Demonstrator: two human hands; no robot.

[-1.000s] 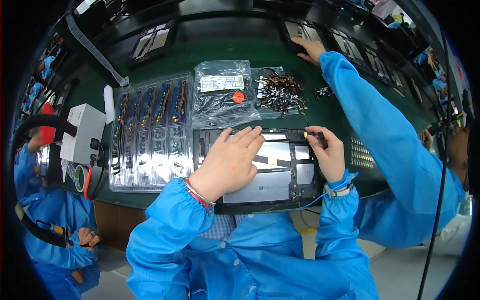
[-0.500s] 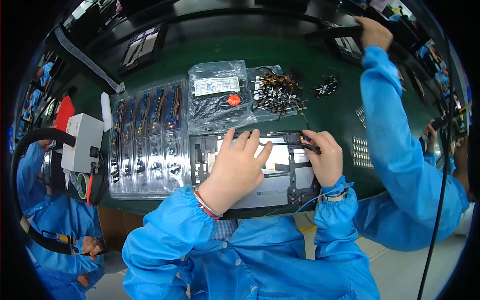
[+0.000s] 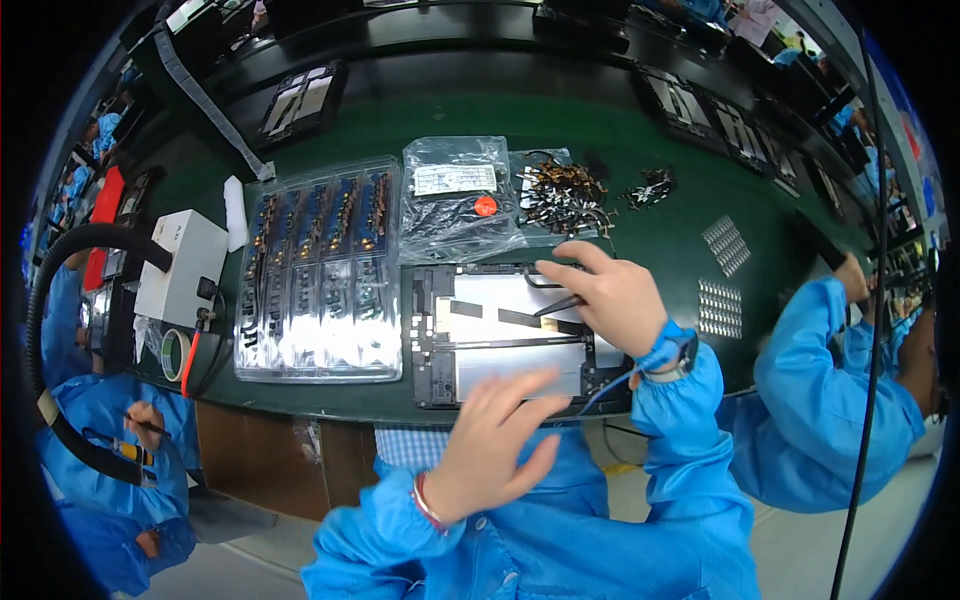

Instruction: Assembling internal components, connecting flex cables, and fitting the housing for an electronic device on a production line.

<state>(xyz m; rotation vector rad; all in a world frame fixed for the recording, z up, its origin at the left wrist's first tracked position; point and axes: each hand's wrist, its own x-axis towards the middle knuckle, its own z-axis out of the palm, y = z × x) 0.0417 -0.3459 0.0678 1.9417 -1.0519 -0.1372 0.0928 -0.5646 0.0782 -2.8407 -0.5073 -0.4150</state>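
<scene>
An opened tablet body (image 3: pixel 432 372) with silver battery panels lies flat at the table's near edge. My right hand (image 3: pixel 622 305) is closed over its right half, gripping dark tweezers (image 3: pixel 562 306) whose tip points left above the panels. Beside the fingertips a small dark curved piece (image 3: pixel 541 283) shows; I cannot tell whether it is held. My left hand (image 3: pixel 495 440), slightly blurred, is off the tablet's near edge with its fingers spread and nothing in it. A blue cord (image 3: pixel 605 392) runs from my right wrist.
Left of the tablet stands a clear plastic tray (image 3: pixel 318 378) of small parts. Behind lie a clear bag (image 3: pixel 455 222), a heap of flex cables (image 3: pixel 565 197) and small black parts (image 3: pixel 652 188). A white box with a black hose (image 3: pixel 182 268) stands left. A co-worker's sleeve (image 3: pixel 835 370) is at right.
My left hand has drawn back from the tablet toward me. My right hand has shifted left over it with the tweezers. The co-worker's arm at right has pulled back from the far tablets.
</scene>
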